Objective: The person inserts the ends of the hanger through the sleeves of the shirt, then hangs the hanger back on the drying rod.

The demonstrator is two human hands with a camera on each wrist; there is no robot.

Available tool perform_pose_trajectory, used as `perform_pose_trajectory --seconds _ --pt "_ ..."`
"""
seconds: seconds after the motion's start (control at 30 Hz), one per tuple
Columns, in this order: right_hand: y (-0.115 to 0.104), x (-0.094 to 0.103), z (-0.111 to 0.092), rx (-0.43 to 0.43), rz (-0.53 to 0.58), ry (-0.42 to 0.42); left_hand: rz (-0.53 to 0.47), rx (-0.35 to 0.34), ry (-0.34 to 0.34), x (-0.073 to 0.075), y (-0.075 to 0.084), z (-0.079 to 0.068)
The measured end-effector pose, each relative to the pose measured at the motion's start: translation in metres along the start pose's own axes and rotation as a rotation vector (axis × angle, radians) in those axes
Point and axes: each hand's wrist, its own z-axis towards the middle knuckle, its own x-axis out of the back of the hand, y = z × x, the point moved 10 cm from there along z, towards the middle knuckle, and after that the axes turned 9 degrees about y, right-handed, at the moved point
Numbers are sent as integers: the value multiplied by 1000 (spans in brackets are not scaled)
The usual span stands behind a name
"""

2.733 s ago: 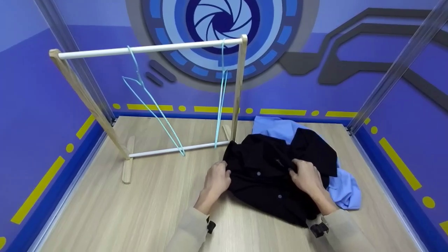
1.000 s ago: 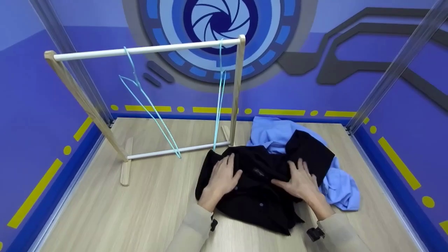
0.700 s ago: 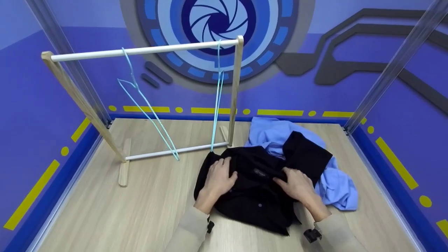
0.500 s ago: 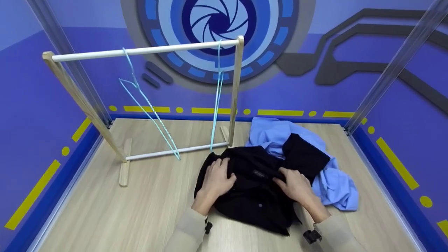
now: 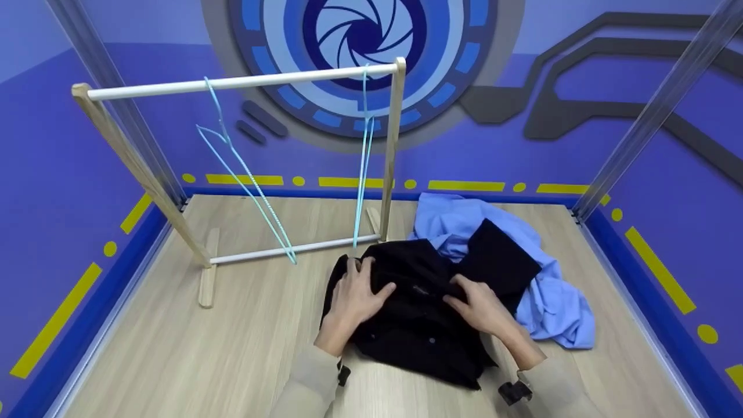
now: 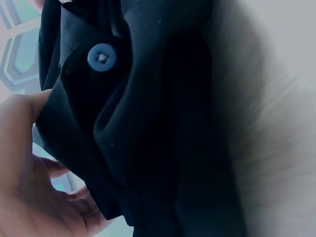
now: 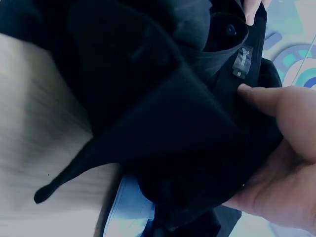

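Observation:
A black button-up shirt [image 5: 406, 325] lies bunched on the wooden surface, its neck label [image 7: 243, 61] showing near the collar. At its left part, my left hand [image 5: 354, 296] holds the cloth, the thumb apart from the fingers; the left wrist view shows the fingers partly behind a fold close to a button [image 6: 102, 57]. My right hand [image 5: 479, 302] grips the collar edge, with the thumb beside the label and the other fingers under the cloth. A black flap [image 5: 499, 261] spreads beyond the right hand, over a light blue garment [image 5: 563, 313], which is partly hidden.
A small clothes rack [image 5: 244, 84] with wooden posts stands at the back left. Two light blue hangers hang from it, the left hanger [image 5: 246, 168] and the right hanger [image 5: 364, 168]. Blue printed walls [image 5: 464, 139] enclose the wooden surface [image 5: 255, 325].
The black shirt has shifted left and toward me, showing more of the blue garment. Both hands spread flatter on the cloth, then the right hand took hold of the collar and moved slightly left.

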Motion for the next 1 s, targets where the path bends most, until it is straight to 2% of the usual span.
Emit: perform_pose_trajectory --seconds 0.23,0.4,0.6,0.73,0.87,1.0 --pt "-9 -13 -2 80 138 -103 -10 39 -80 -1 -6 -1" --pt "-15 -21 -3 134 166 -158 -10 38 -110 1 -6 -2" --pt "-21 -32 -8 157 251 -246 -28 -66 -84 6 1 1" --pt "-23 -37 -10 143 287 -299 -66 -151 -95 4 7 0" --pt "-21 -34 -8 124 276 -278 -66 -179 -87 3 7 -2" --pt "-13 -18 0 53 315 -187 -35 -187 -30 5 5 -1"
